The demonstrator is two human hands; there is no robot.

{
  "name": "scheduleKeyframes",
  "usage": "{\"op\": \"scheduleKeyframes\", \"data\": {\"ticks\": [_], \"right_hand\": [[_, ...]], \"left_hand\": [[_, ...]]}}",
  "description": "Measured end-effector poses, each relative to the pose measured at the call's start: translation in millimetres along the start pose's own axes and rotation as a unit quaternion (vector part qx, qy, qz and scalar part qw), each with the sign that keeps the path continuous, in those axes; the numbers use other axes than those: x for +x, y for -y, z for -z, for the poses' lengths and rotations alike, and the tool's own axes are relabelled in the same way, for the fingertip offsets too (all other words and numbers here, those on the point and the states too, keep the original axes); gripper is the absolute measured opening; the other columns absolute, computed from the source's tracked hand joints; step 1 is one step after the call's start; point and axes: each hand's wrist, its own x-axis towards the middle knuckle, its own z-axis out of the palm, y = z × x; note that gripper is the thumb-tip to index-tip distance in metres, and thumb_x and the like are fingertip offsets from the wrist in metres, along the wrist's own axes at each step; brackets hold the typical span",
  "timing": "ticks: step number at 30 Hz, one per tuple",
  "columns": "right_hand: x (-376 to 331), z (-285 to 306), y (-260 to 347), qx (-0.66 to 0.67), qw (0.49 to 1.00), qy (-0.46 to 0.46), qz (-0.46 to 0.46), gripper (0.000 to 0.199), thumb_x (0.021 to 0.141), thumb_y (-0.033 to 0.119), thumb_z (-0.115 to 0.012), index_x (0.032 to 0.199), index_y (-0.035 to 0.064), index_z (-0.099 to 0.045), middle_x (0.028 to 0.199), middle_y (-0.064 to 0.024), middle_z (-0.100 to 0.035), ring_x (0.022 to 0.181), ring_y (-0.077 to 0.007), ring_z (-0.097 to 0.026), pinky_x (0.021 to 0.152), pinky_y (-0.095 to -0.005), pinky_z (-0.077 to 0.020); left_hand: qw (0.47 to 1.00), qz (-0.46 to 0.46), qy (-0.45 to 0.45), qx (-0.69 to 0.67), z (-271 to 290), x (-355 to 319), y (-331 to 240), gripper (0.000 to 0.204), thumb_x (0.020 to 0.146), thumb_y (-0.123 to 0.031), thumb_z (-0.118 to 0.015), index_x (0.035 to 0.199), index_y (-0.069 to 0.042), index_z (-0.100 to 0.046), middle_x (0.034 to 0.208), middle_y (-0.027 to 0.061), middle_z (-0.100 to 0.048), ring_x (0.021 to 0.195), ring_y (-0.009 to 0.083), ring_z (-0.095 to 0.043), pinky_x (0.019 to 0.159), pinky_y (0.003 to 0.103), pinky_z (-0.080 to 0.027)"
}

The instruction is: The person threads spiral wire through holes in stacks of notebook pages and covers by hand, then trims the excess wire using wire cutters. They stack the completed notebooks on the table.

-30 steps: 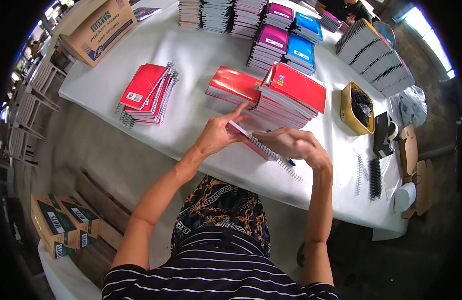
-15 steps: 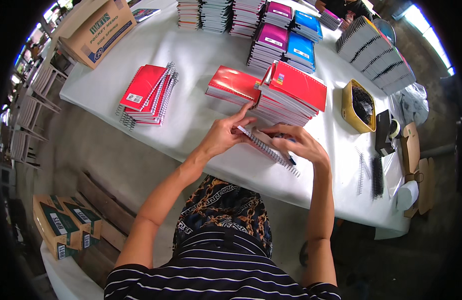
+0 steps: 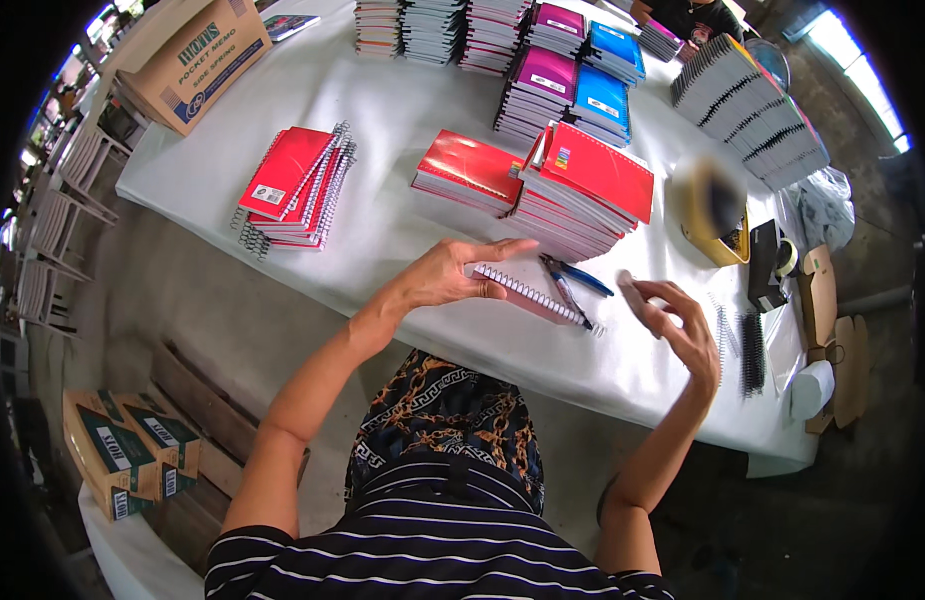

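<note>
Gripping a spiral notebook at its 9 o'clock end, the left hand has its thumb across the near side and its index finger stretched out clear of the coil. The notebook is near the front edge of the bench, its coil running toward 4 o'clock; whether it touches the cloth cannot be told. Just past 3 o'clock from it, well apart, the right hand hangs with bent fingers, and blur hides whether they hold anything. Dark blue-handled pliers lie beside the notebook at 2 o'clock. A tall red stack stands at 1 o'clock, a lower red stack at 11, and loose red spiral notebooks at 10. Black coils lie between 3 and 4 o'clock, beyond the right hand.
</note>
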Motion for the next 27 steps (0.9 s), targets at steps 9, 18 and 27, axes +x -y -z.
{"op": "scheduleKeyframes", "data": {"ticks": [9,18,27], "right_hand": [[-2.5,-74.1,31.3,-0.118,0.951,-0.267,0.102,0.018,0.088,-0.002,-0.064,0.105,0.0016,-0.069,0.104,-0.0123,-0.067,0.096,-0.0264,-0.063,0.086,-0.0346,-0.0475],[26.8,-140.2,-16.9,-0.383,0.885,-0.26,0.056,0.04,0.087,0.026,-0.069,0.12,0.0061,-0.057,0.116,-0.017,-0.057,0.113,-0.0317,-0.053,0.096,-0.0518,-0.0368],[-10.8,-176.4,43.0,-0.186,0.964,-0.171,0.079,0.034,0.085,0.02,-0.07,0.116,0.0116,-0.06,0.095,-0.0135,-0.053,0.086,-0.0287,-0.056,0.072,-0.0392,-0.0483]], "left_hand": [[0.999,-0.028,0.003,-0.019,-5.0,-11.4,17.6,0.066,0.084,-0.047,-0.07,0.133,-0.004,-0.059,0.146,0.0122,-0.05,0.14,0.027,-0.04,0.115,0.04,-0.033],[0.969,0.014,-0.202,0.14,8.4,-57.0,-30.6,0.058,0.085,-0.036,-0.071,0.133,-0.005,-0.059,0.133,0.009,-0.062,0.133,0.0292,-0.049,0.104,0.042,-0.047],[0.848,-0.025,-0.248,0.468,-48.4,-63.3,7.0,0.067,0.086,-0.025,-0.072,0.146,-0.013,-0.045,0.136,0.0118,-0.058,0.126,0.0415,-0.052,0.101,0.047,-0.047]]}}
